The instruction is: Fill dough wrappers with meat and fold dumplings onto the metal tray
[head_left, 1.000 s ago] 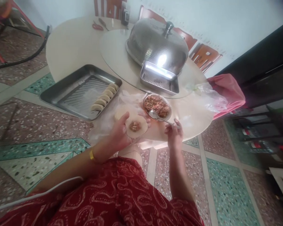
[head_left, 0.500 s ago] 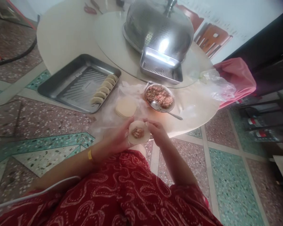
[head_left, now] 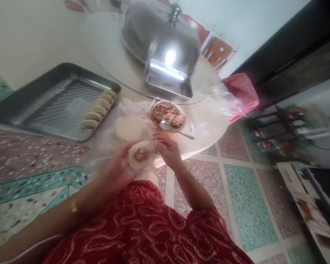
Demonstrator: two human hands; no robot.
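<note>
Head view: left hand (head_left: 117,170) is cupped under a round wrapper (head_left: 140,154) with a dab of filling (head_left: 140,154) in the middle, held just off the table (head_left: 38,33) edge. Right hand (head_left: 167,148) has its fingertips pinching the wrapper's right rim, not fully closed. Just behind sits a wrapper stack (head_left: 128,129), then a bowl (head_left: 168,116) of mince with a spoon (head_left: 173,129) leaning in it. Tray (head_left: 44,101) on the left has a row of dumplings (head_left: 97,109).
</note>
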